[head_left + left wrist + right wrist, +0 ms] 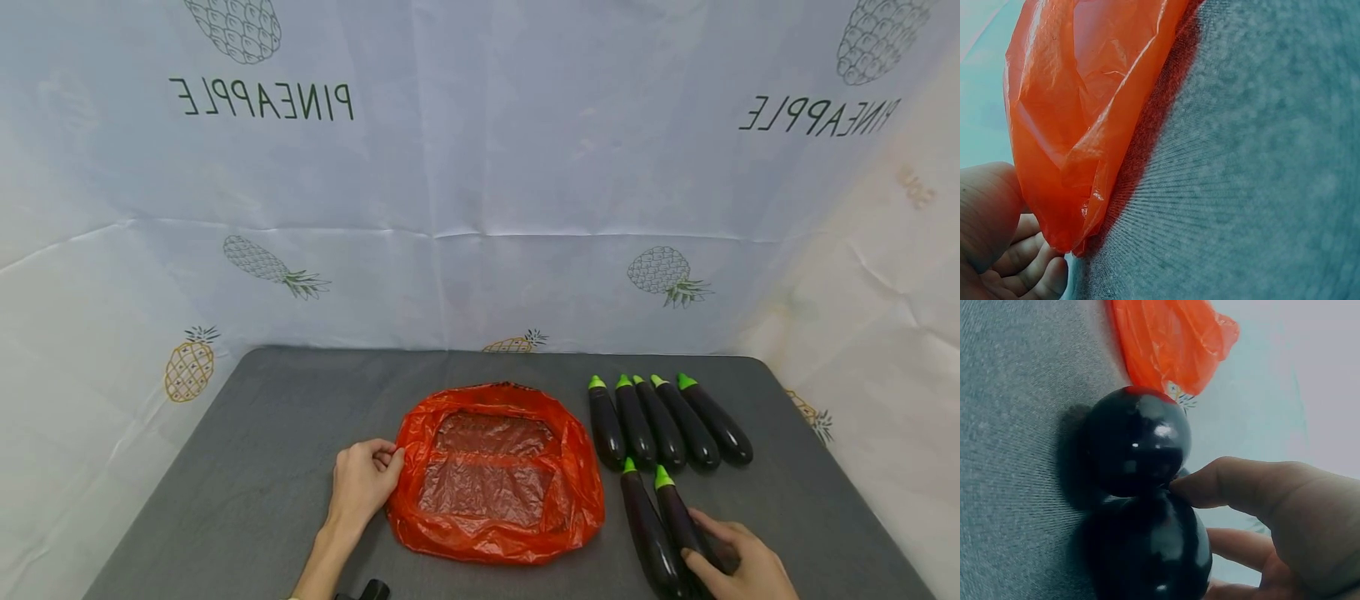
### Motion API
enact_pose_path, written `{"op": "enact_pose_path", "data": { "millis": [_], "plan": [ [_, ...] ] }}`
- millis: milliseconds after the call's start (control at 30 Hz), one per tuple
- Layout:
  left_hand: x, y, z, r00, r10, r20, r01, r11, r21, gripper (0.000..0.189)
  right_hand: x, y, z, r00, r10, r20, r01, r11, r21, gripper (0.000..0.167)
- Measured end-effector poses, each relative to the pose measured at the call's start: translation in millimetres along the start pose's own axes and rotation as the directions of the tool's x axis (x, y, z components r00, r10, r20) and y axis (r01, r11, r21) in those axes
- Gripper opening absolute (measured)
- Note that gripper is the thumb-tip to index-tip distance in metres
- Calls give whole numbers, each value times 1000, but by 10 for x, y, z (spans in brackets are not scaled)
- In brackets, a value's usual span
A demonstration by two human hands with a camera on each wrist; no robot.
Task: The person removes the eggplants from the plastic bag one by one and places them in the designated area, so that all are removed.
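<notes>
A red plastic bag (588,467) lies on the table with its mouth spread wide and facing up. At its left rim, my left hand (363,479) pinches the film between thumb and fingers; the left wrist view shows the bag's edge (1066,206) there. My right hand (742,562) holds a dark purple eggplant (678,521) with a green cap, thumb on one side and fingers on the other. Beside it, touching, lies another eggplant (648,533). In the right wrist view the held eggplant (1160,550) rests against its neighbour (1135,444).
Behind these, several eggplants (663,425) lie in a slanted row at the right of the grey table (315,400). A black object (375,590) is partly visible at the front edge. White cloth (465,292) printed with pineapples hangs behind the table.
</notes>
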State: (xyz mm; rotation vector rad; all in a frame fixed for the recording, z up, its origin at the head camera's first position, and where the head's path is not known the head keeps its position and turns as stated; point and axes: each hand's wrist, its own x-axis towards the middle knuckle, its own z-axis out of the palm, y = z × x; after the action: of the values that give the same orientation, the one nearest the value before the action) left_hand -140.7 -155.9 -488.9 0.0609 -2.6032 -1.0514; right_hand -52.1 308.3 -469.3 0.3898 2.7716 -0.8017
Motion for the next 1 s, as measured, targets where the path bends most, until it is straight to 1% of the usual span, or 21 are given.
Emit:
{"op": "enact_pose_path", "data": {
  "millis": [267,633,867,1000],
  "plan": [
    [-2,-1,2,1000,0,-2,0,1000,2,8,18,-25,-9,1000,4,-5,-4,1000,0,68],
    [-7,0,-4,1000,22,-16,-22,1000,-3,8,8,-64,-28,1000,-9,-13,9,1000,7,67],
    [-8,1,-4,999,26,-21,-26,1000,-1,9,-18,-97,-56,998,-35,-58,33,999,-35,67],
    [-4,7,-15,1000,17,-20,-17,1000,0,10,-48,-170,-70,991,-58,-120,55,998,-34,66]
  ]
}}
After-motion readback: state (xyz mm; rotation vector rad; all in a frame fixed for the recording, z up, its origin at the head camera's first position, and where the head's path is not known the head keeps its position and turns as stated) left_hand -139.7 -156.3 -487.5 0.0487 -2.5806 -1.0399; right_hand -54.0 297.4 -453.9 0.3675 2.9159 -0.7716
